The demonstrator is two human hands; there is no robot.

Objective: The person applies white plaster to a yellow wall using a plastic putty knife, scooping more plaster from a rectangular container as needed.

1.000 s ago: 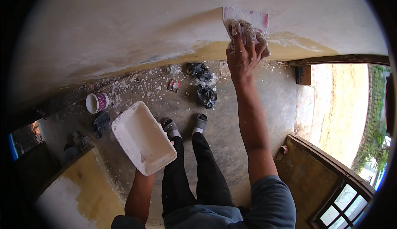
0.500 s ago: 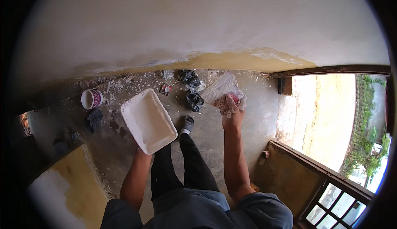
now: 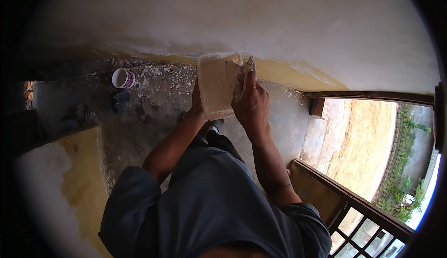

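A white rectangular plastic tray [image 3: 215, 90], smeared with pale filler, is held up in front of me near the wall. My left hand [image 3: 198, 100] grips it by its left side, the fingers partly hidden behind. My right hand [image 3: 251, 102], spotted with filler, is closed round a broad putty knife [image 3: 232, 71]. The knife's blade reaches over the tray's right part; its handle is mostly covered by my fingers. Whether the blade touches the tray's bottom I cannot tell.
Ahead stands a wall [image 3: 223, 16] with whitish filler and a yellow band low down. A white and purple bucket [image 3: 123, 78] stands on the floor at left, beside a dark bag [image 3: 121, 99]. At right are a doorway and a paned wooden frame [image 3: 368, 239].
The tray has come up and to the right, toward the wall. My right hand has moved up and left, bringing the putty knife from beside the tray to over it.
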